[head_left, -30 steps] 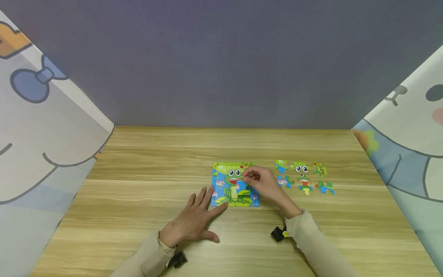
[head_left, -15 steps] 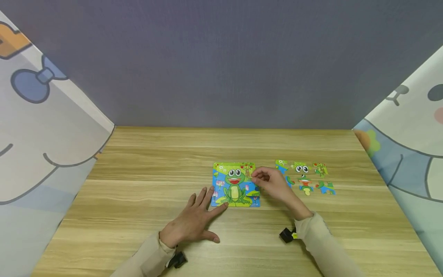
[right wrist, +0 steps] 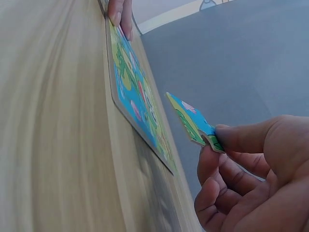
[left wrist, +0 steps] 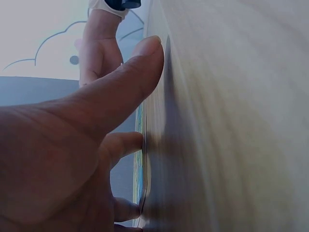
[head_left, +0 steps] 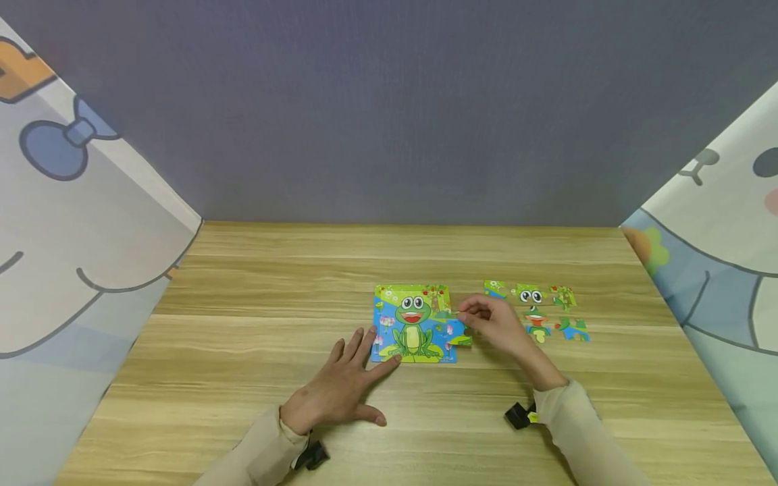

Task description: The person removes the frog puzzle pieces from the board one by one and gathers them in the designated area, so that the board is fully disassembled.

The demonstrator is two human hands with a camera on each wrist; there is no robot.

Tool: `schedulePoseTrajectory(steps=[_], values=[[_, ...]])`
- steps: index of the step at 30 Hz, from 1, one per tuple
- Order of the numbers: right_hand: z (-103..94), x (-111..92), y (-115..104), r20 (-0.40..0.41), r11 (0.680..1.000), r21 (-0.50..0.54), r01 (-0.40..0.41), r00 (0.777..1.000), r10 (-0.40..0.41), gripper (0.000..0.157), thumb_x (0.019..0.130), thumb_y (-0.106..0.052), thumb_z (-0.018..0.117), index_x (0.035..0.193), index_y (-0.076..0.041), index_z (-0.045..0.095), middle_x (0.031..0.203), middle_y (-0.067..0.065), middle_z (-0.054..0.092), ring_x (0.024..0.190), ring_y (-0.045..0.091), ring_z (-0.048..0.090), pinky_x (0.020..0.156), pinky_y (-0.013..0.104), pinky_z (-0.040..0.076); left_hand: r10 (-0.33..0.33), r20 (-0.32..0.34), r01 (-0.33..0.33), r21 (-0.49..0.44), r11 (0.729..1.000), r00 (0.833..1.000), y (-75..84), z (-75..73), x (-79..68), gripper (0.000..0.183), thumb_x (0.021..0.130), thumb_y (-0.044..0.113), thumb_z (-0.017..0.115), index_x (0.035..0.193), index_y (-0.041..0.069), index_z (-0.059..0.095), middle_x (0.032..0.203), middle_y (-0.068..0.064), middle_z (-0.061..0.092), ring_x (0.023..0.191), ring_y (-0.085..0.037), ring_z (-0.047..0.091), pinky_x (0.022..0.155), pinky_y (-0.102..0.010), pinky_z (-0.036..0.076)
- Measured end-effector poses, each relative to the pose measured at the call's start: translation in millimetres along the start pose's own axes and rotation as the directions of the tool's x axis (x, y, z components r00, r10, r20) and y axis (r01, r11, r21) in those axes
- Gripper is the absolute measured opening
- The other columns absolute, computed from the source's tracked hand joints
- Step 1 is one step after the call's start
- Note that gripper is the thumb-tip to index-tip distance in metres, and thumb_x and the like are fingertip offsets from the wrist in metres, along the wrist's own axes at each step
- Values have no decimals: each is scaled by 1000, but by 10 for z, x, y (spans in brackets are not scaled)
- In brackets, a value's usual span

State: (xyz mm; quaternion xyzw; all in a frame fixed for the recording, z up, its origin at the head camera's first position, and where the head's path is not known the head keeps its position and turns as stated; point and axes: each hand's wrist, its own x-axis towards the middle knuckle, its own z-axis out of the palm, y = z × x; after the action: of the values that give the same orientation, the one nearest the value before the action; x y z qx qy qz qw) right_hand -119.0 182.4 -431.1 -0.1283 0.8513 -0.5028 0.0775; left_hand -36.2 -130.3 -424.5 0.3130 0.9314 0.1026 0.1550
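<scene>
A square frog puzzle board (head_left: 412,337) lies flat on the table. My left hand (head_left: 340,388) is spread, its fingertips touching the board's left and near edges. To the right of the board, my right hand (head_left: 495,327) pinches a puzzle piece (right wrist: 188,113) between thumb and fingers. That piece is blue and green with a pink flower, and is held clear above the table. In the head view it overlaps the board's right edge. The right wrist view shows a notch in the piece beside the fingertips.
Several loose puzzle pieces lie to the right of the board, among them one with frog eyes (head_left: 530,296), one with the mouth (head_left: 535,318) and one with a tree (head_left: 562,295). My right hand partly covers the group. A grey wall (head_left: 413,121) rises behind the table.
My right hand has moved right with the puzzle piece, from over the board's middle to its right edge. It now covers some loose pieces. The left hand has stayed put.
</scene>
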Motion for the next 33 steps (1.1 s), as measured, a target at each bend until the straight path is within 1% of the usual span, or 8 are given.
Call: schedulePoseTrajectory(steps=[9, 14, 18, 24, 30, 33], values=[[-127, -84, 103, -10, 999, -4, -43, 999, 43, 13, 95, -5, 65, 104, 3, 69, 97, 19, 73, 75, 3, 60, 68, 21, 51, -1, 2, 1, 0, 1000, 1000, 3, -3, 0, 95, 75, 64, 74, 155, 28, 38, 165, -31, 12, 151, -53, 20, 113, -70, 29], [-211, -146, 136, -28, 999, -8, -52, 998, 51, 14, 95, -7, 66, 104, 4, 69, 97, 18, 72, 77, 3, 60, 69, 20, 50, 0, 1, 0, 6, 1000, 1000, 0, -7, 6, 95, 75, 64, 74, 156, 29, 37, 165, -31, 12, 151, -52, 20, 113, -70, 29], [-275, -200, 162, -37, 999, -13, -48, 998, 47, 14, 95, -7, 66, 104, 3, 68, 96, 18, 72, 76, 3, 60, 68, 20, 50, -3, 7, 3, 5, 1000, 1000, -9, -2, 9, 96, 75, 65, 73, 156, 30, 36, 165, -30, 11, 151, -52, 19, 114, -70, 28], [-343, -279, 229, -51, 999, -45, -21, 999, 19, 12, 95, -6, 67, 101, 3, 69, 95, 17, 73, 76, 0, 59, 68, 19, 50, -4, 8, 4, 9, 1000, 1000, -6, -6, 15, 95, 75, 65, 73, 156, 31, 35, 166, -30, 10, 151, -51, 19, 114, -69, 28], [-392, -380, 254, -65, 997, -72, -37, 997, 32, 12, 95, -8, 66, 102, 1, 69, 96, 16, 73, 76, -1, 59, 67, 19, 50, -3, 9, 3, 12, 1000, 1000, -2, -13, 17, 95, 76, 65, 73, 156, 30, 36, 165, -30, 11, 151, -51, 20, 114, -69, 29], [-412, -433, 276, -64, 997, -76, -31, 998, 26, 12, 96, -8, 66, 102, 1, 69, 95, 15, 72, 75, -1, 59, 66, 19, 50, -1, 7, 1, 12, 1000, 1000, -2, -13, 18, 95, 76, 65, 73, 156, 29, 37, 165, -30, 11, 151, -52, 20, 114, -69, 29]])
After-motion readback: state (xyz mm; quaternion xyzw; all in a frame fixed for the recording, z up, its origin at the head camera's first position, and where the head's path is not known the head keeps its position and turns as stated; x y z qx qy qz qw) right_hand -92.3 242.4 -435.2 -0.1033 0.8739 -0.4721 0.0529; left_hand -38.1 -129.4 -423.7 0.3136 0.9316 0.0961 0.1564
